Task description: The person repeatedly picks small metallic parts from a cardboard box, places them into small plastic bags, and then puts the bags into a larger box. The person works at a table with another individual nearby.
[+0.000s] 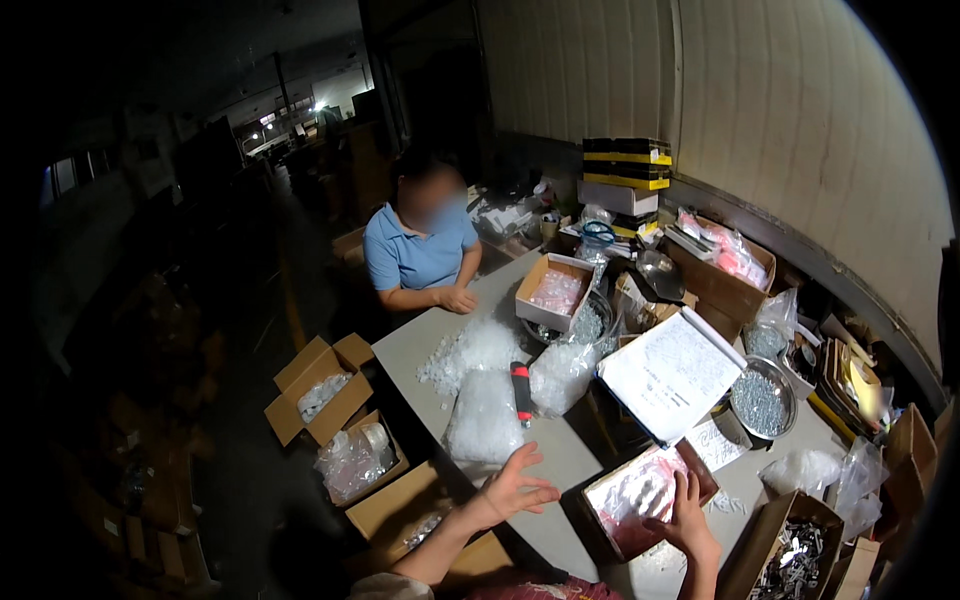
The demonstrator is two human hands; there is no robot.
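My left hand (518, 484) is held over the table's near edge, fingers spread and nothing in them. Just beyond it lies a clear bag of small white pieces (484, 420). My right hand (686, 522) reaches over an open cardboard box (706, 471), its thumb and fingers apart. Inside that box are clear plastic packets with red markings (625, 503); whether my fingertips touch them, I cannot tell. A red-and-black handled tool (521, 393) rests between the bag and a second full clear bag (560, 382).
A person in a blue shirt (424, 246) sits across the table (415, 350). Loose white pieces (478, 350) are heaped there. A written notepad (672, 375) and a metal bowl of screws (763, 398) stand beyond my right hand. A box of metal parts (800, 550) is at right; open cartons (318, 385) at left.
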